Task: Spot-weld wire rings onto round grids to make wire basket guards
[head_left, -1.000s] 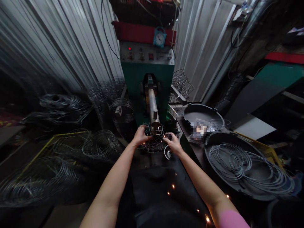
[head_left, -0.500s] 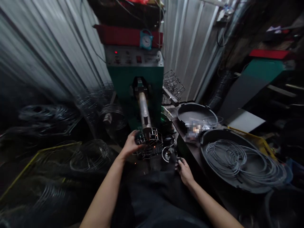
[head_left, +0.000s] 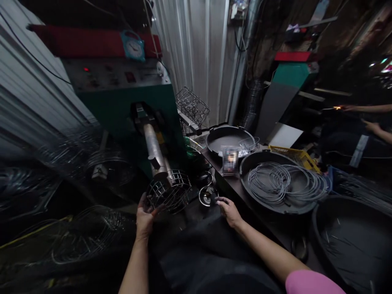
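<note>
My left hand (head_left: 145,216) grips the lower left side of a round wire basket (head_left: 181,184). The basket sits around the end of a metal machine arm (head_left: 153,143), which juts from a green machine (head_left: 113,110). To the right, my right hand (head_left: 228,209) is closed in a pinch beside a small shiny metal bowl (head_left: 200,195) with bits in it. A dark shape shows at those fingertips, too dim to name.
On the bench at right, black round trays (head_left: 241,177) hold coiled wire rings (head_left: 269,183) and a clear packet (head_left: 229,160). A wire heap (head_left: 94,228) lies at lower left. Another person's hands (head_left: 372,124) are at far right, near a small glow.
The view has swung right, bringing another person's hands into sight. The basket now tilts lower on the machine arm, with my left hand still on it. Sparks near it have gone.
</note>
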Tool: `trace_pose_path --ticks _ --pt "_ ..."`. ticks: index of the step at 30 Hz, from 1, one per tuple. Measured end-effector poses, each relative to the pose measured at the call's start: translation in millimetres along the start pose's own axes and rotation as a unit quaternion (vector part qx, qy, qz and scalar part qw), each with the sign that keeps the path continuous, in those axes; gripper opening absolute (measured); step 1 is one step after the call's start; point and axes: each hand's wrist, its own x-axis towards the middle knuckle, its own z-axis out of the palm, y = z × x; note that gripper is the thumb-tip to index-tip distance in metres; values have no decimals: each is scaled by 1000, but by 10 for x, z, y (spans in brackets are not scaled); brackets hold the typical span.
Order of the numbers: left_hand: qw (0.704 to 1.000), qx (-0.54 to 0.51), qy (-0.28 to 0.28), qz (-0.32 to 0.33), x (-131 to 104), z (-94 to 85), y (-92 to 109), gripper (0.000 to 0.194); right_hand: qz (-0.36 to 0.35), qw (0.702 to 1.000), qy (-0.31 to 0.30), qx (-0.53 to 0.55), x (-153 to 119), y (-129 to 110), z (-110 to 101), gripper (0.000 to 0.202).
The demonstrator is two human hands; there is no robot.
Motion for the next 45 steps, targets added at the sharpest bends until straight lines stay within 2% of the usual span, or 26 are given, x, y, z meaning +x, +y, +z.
trace_pose_path --ticks 2,4,7,9,11,14,16,18,21,23,27,32,35,38,41,45 --pt "1000 10 14 4 -62 -30 72 87 -93 986 -5 -136 -45 84 -64 18" --pt "1000 18 17 2 -161 -60 167 86 -155 954 -32 -255 -85 191 -139 15" --pt "1000 28 -10 1 -370 -87 302 86 -196 898 -83 -385 -121 306 -229 16" --pt "998 48 -35 11 -530 -93 362 86 -203 868 -115 -438 -128 279 -245 18" --pt "995 83 -53 32 -675 -82 405 84 -206 847 -155 -465 -133 133 -208 19" --pt "976 187 -46 100 -817 -17 482 80 -232 827 -233 -457 -165 -284 -22 19" --pt "945 285 -22 157 -856 62 564 75 -247 810 -277 -454 -193 -617 182 25" --pt "908 370 -2 196 -868 154 662 69 -229 779 -304 -498 -200 -909 415 32" --pt "873 437 3 218 -877 266 787 67 -182 742 -324 -559 -149 -1147 734 33" --pt "865 451 -3 223 -885 300 829 66 -170 743 -315 -566 -96 -1164 888 31" --pt "861 458 -9 222 -892 295 836 63 -186 784 -265 -529 -51 -1042 1052 25" --pt "866 447 -20 223 -889 293 818 57 -226 808 -208 -503 -138 -899 1105 16" --pt "874 428 -32 228 -872 308 796 54 -249 812 -226 -476 -166 -821 1088 17" --pt "886 401 -32 231 -839 306 758 50 -274 802 -308 -433 -131 -779 1031 20" --pt "901 373 -39 220 -801 284 727 48 -304 768 -382 -414 -65 -800 964 20" --pt "915 347 -44 202 -764 262 713 50 -337 724 -411 -439 3 -846 930 30"
